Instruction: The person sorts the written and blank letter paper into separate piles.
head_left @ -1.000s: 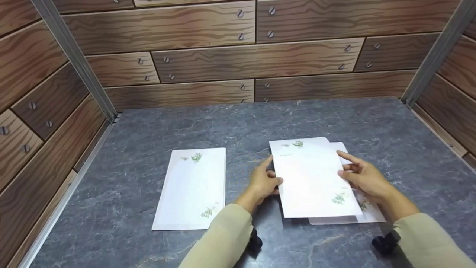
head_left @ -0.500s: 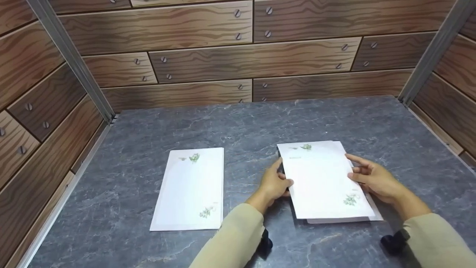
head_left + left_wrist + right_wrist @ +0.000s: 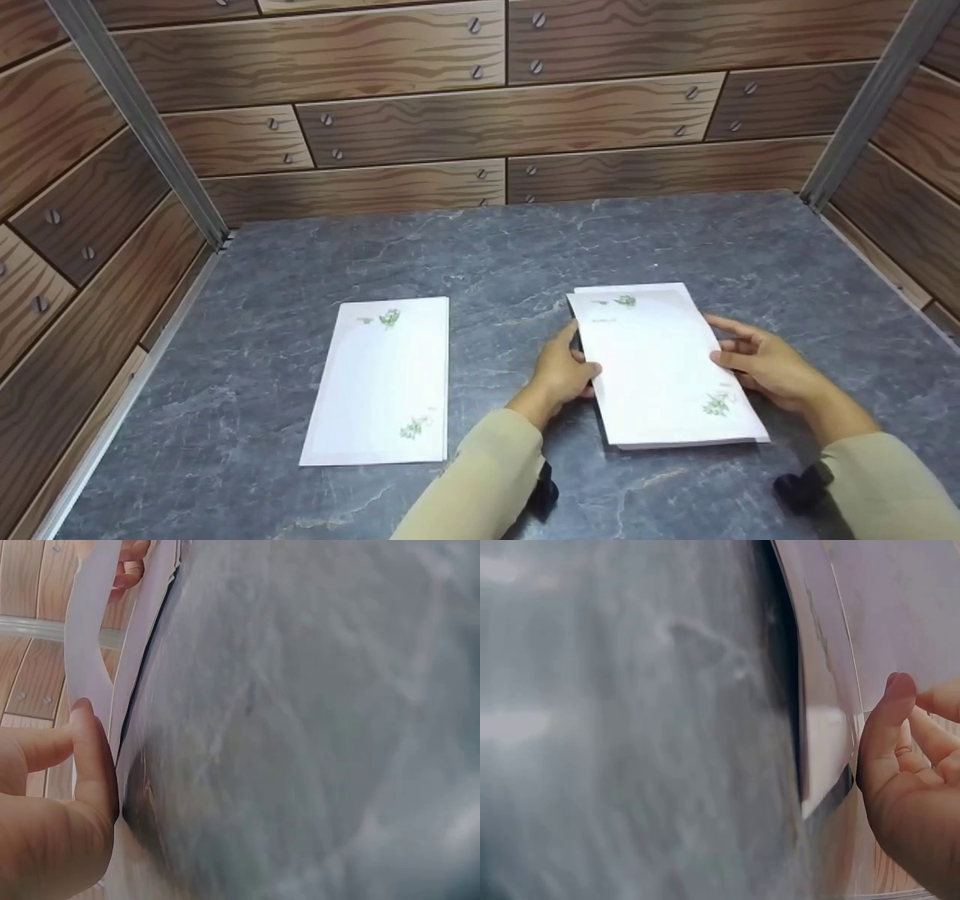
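A white sheet of paper (image 3: pixel 660 375) with printed green sprigs at two corners is held by its long sides. My left hand (image 3: pixel 562 373) pinches its left edge, thumb on top. On the right edge, my right hand (image 3: pixel 772 367) holds it in the same way. Beneath it lies more white paper (image 3: pixel 628 289), mostly hidden, with only thin strips showing. In the left wrist view the held sheet (image 3: pixel 86 637) bows away from the paper below (image 3: pixel 146 615), leaving a gap. The right wrist view shows the thumb against the sheet (image 3: pixel 892 607).
To the left, a small stack of matching white sheets (image 3: pixel 382 382) lies flat on the dark marbled tabletop (image 3: pixel 480 255). Wood-patterned panels (image 3: pixel 397 135) enclose the back and sides, with grey metal posts (image 3: pixel 142 120) at the corners.
Both hands have moved right with the held sheet. It now covers nearly all of the paper beneath, which stuck out at the right before. The left stack stays put.
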The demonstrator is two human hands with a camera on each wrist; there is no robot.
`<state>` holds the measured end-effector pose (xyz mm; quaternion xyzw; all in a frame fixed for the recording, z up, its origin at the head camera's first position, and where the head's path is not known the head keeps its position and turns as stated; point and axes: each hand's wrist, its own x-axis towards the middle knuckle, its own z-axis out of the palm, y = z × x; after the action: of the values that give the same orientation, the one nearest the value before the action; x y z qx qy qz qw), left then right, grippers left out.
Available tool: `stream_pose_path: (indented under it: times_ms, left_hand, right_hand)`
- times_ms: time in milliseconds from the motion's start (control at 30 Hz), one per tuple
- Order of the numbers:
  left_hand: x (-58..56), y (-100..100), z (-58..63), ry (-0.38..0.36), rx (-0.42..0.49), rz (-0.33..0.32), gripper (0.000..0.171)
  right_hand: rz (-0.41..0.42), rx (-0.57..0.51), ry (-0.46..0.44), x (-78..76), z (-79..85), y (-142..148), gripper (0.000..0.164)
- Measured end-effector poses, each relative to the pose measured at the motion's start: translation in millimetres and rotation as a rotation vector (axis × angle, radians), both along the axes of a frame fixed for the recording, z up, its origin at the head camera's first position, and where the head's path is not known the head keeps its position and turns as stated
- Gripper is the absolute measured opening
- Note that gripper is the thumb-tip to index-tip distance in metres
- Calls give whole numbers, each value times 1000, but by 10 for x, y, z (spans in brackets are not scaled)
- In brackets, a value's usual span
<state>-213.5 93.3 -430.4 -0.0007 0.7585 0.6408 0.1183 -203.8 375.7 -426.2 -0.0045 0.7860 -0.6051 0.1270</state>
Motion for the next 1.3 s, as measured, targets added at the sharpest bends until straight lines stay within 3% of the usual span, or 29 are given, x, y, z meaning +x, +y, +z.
stream_pose_path:
  times_ms: [133,300,700,1033,1300]
  left_hand:
    - [0,3,-3,-10,-26,7,71]
    - [2,-16,-7,-21,5,18,67]
    - [23,2,-3,15,31,27,61]
    - [33,-3,3,27,4,23,58]
    - [39,-10,1,26,17,22,56]
  right_hand:
    - [4,48,-2,-2,1,20,72]
    - [-14,96,8,-13,-17,34,71]
    - [-67,156,39,-8,-25,92,71]
    - [-56,340,55,-2,0,62,64]
    - [-56,338,41,-9,7,72,64]
